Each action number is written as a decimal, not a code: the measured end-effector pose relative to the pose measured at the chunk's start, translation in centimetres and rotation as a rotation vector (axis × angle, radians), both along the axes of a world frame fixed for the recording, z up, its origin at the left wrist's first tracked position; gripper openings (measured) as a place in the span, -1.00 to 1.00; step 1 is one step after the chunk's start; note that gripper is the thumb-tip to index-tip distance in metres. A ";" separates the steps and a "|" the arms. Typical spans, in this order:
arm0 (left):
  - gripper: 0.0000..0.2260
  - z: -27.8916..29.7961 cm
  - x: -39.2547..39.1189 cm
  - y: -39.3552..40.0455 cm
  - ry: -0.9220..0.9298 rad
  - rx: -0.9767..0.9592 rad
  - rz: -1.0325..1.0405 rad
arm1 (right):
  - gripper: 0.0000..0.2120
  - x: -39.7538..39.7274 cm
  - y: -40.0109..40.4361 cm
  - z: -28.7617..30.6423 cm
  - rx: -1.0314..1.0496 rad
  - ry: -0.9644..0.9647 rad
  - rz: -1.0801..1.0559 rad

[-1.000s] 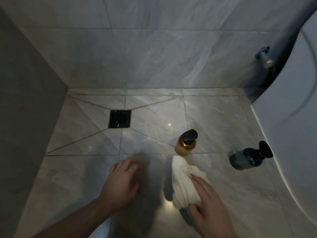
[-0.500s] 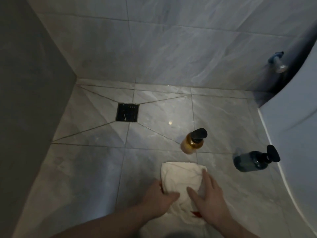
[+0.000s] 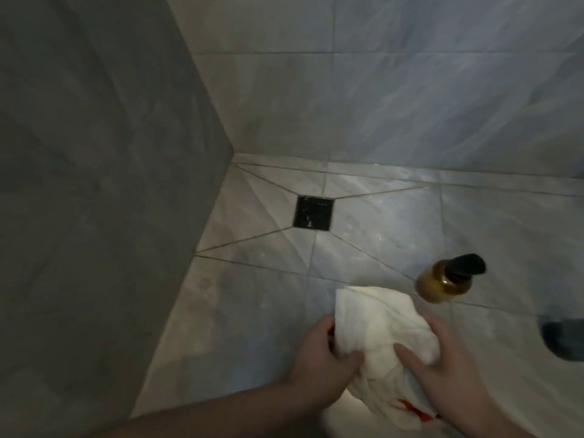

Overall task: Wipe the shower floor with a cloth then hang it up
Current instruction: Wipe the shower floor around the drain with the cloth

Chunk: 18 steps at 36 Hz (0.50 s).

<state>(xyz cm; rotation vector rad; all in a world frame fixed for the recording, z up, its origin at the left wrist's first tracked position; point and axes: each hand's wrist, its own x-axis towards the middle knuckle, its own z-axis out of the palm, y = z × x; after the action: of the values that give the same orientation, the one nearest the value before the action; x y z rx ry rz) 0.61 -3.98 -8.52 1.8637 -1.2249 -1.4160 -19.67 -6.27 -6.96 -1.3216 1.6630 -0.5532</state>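
A crumpled white cloth (image 3: 380,330) with a red mark near its lower edge lies on the grey marble shower floor (image 3: 246,298), low in the view. My left hand (image 3: 322,358) grips the cloth's left edge, thumb pinching it. Along the cloth's right side my right hand (image 3: 448,365) holds it, index finger laid across the fabric. Both forearms come in from the bottom edge.
A black square drain (image 3: 314,212) sits in the floor behind the cloth. An amber pump bottle (image 3: 442,281) stands just right of the cloth, and a dark blue bottle (image 3: 564,339) lies at the right edge. A grey wall (image 3: 94,184) closes the left, a tiled wall (image 3: 410,90) the back.
My left hand came over from the bare floor and took hold of the cloth, which spread out flatter. The view has swung left, pushing the bottles toward the right edge.
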 end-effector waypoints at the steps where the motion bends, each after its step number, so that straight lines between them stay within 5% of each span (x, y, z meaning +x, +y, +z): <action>1: -0.74 0.1 0.7 0.2 -0.005 -0.019 -0.002 | -0.49 0.4 -0.5 0.2 -0.009 0.003 0.053; 7: -0.62 -0.1 4.3 1.7 0.016 -0.042 0.005 | -0.41 2.8 -3.1 0.6 0.003 0.155 0.295; 11: -0.60 0.0 6.1 2.2 -0.047 -0.081 -0.055 | -0.20 4.1 -3.4 0.3 -0.061 0.427 0.399; 16: -0.47 0.8 10.7 1.2 -0.396 -0.188 -0.235 | -0.03 6.4 -2.6 -1.2 -0.026 0.547 0.746; 18: -0.30 0.5 13.0 0.3 -0.558 -0.073 -0.239 | 0.05 7.7 -2.2 -2.6 0.040 0.613 0.808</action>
<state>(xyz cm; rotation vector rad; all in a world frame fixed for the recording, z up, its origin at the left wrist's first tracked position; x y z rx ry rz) 13.56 -3.68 -8.06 2.1974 -1.7848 -0.9610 -12.00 -8.43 -9.54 -2.0898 1.3824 0.3999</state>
